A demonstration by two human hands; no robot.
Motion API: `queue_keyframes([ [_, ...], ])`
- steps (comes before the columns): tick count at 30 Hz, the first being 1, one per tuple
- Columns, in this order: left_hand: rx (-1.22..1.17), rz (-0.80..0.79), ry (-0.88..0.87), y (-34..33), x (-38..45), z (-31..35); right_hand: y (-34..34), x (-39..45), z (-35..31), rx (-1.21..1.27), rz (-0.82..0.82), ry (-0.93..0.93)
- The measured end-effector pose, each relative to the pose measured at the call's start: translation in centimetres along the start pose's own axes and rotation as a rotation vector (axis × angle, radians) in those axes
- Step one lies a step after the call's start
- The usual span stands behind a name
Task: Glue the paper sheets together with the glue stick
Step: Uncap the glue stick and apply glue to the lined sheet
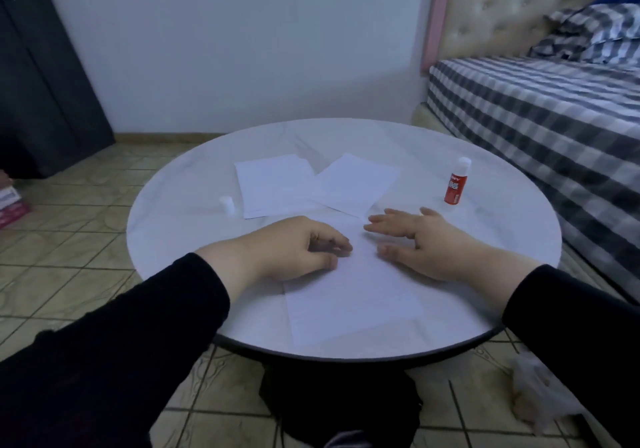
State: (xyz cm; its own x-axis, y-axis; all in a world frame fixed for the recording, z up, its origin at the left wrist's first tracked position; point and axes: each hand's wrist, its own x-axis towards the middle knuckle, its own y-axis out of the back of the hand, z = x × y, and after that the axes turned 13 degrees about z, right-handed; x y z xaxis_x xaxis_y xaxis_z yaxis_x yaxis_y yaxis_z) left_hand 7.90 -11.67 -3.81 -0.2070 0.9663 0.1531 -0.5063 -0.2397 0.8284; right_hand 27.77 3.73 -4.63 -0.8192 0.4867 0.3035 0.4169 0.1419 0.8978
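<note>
A person is sitting at a round white table (166,205), both hands resting on the nearest sheet of paper (353,305), which is lying flat at the table's near edge. The left hand (294,250) is lying on the sheet's upper left part with its fingers loosely curled under and holding nothing; the right hand (415,246) is lying palm down on the upper right part with its fingers straight and spread, pressing the sheet flat. Two more sheets are waiting farther back: a left sheet (273,184) and a right sheet (356,184), the right one overlapping the left at one corner. The glue stick (456,181), red with a white top, is standing upright near the table's right side, apart from all the paper and just beyond the right hand. A small white cap (227,203) is sitting just left of the left sheet. The paper is looking thin, light and floppy, likely to slide on the smooth tabletop, so it is probably best pinned by a flat palm and lifted by a corner or edge. The glue stick is looking light and rigid, easiest taken round its red barrel.
</note>
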Motion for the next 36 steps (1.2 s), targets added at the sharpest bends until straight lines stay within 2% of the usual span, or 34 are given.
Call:
queue_keyframes([
  [2, 0.019, 0.152, 0.064, 0.9, 0.1, -1.4, -0.2, 0.6, 0.0, 0.007, -0.047, 0.042],
  [5, 0.185, 0.347, 0.123, 2.6, 0.7, -4.1, -0.8, 1.1, 0.5, 0.032, -0.043, 0.099],
  [8, 0.315, 0.419, 0.135, 4.0, 2.1, -6.5, -1.6, 1.3, 1.0, 0.079, 0.006, 0.126],
  [15, 0.46, 0.159, 0.252, 4.4, 6.8, -7.1, -2.2, 1.2, 1.5, 0.094, 0.069, 0.172],
  [18, 0.464, 0.108, 0.317, 4.2, 7.9, -7.5, -2.4, 1.2, 1.6, 0.091, 0.09, 0.194],
  [28, 0.431, 0.192, 0.308, 4.0, 8.4, -7.9, -2.5, 1.0, 1.6, 0.086, 0.136, 0.217],
  [36, 0.655, 0.259, 0.094, 3.0, 7.7, -7.3, -2.2, 0.2, 1.4, 0.013, 0.171, 0.245],
])
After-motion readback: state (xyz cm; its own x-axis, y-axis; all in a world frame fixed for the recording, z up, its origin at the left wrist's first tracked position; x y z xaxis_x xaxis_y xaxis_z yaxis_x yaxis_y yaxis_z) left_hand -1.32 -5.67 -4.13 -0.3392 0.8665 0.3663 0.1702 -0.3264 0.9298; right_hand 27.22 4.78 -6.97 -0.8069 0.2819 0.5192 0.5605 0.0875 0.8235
